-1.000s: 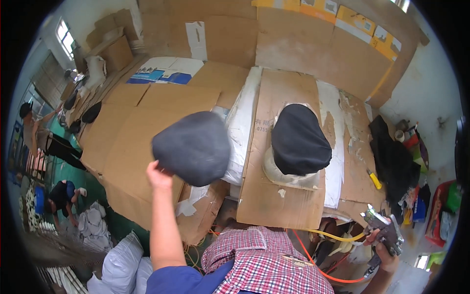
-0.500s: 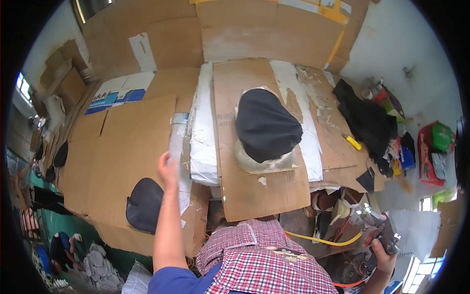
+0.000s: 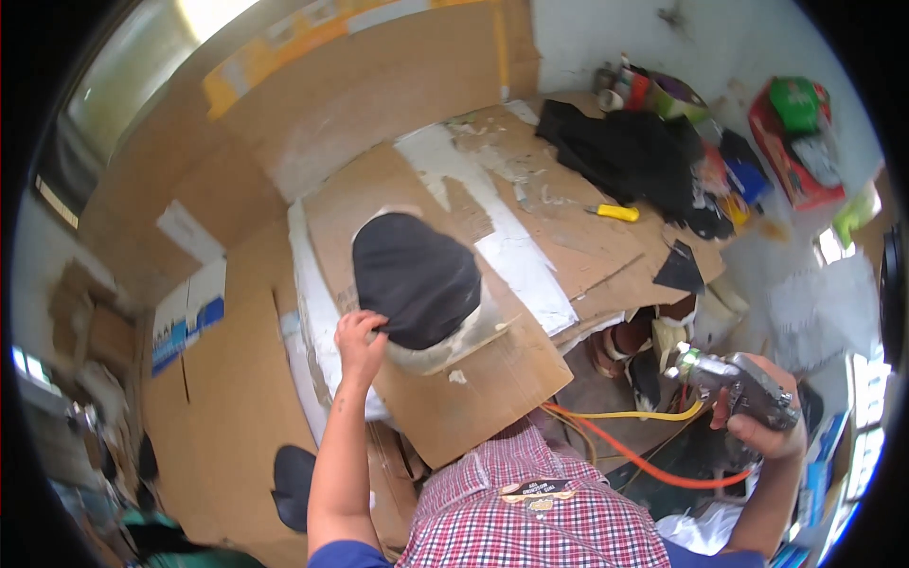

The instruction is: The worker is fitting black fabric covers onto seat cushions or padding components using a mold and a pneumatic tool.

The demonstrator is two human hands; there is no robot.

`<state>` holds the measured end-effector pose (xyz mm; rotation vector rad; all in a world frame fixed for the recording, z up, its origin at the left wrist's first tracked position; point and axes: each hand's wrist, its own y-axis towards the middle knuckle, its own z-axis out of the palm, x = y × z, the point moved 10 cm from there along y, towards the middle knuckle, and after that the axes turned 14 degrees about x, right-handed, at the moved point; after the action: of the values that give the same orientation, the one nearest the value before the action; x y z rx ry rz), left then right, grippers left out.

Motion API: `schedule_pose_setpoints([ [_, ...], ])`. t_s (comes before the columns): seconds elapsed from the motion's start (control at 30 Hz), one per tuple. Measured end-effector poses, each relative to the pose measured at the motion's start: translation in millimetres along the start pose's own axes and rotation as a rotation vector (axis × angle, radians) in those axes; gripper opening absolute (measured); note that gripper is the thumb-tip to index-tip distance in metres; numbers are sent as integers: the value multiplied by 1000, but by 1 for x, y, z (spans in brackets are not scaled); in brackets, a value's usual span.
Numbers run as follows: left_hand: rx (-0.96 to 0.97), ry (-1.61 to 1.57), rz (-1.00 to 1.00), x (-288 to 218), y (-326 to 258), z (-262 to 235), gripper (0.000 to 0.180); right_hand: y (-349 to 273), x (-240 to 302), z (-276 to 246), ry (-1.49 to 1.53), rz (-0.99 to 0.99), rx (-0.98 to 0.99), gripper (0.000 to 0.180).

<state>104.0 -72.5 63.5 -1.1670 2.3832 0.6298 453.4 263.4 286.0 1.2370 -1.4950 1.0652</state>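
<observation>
**Left hand on the dark domed piece, spray gun held off to the side**

The dark domed piece (image 3: 417, 276) sits on a tilted sheet of cardboard (image 3: 492, 379), ringed by pale overspray, near the centre of the view. The board seems to serve as a shield, taking the overspray so the surfaces beneath do not. The left hand (image 3: 358, 341) meets the piece at its 7 o'clock edge, fingers curled over the rim and closed on it, a grip that suits lifting or turning it from the near side.

The right hand (image 3: 765, 426) is well apart, at 4 o'clock from the piece, wrapped tight around the handle of a metal spray gun (image 3: 734, 383). The nozzle points back towards the cardboard, but the gun hangs low and off the board, probably so it stays clear while the other hand works. 2 hoses, 1 yellow (image 3: 615, 414) and 1 orange (image 3: 644, 464), trail from the gun across the person's front.

At 8 o'clock from the piece, a second dark piece (image 3: 294, 483) lies low on the cardboard-covered floor, set aside. A yellow tool (image 3: 614, 213) lies at 2 o'clock on the bench, beside a heap of black cloth (image 3: 625, 156).
</observation>
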Motion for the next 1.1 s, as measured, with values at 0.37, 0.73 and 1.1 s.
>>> schedule_pose_setpoints([
  [0.37, 249, 180, -251, -14, 10, 3, 40, 89, -9, -106, -229, -196, 331, 51],
  [0.73, 337, 294, -91, -154, 46, 79, 64, 174, -1, -111, -205, -303, 464, 51],
  [1.1, 153, 172, -137, -131, 7, 56, 72, 170, 54, -13, -283, -117, 228, 49],
])
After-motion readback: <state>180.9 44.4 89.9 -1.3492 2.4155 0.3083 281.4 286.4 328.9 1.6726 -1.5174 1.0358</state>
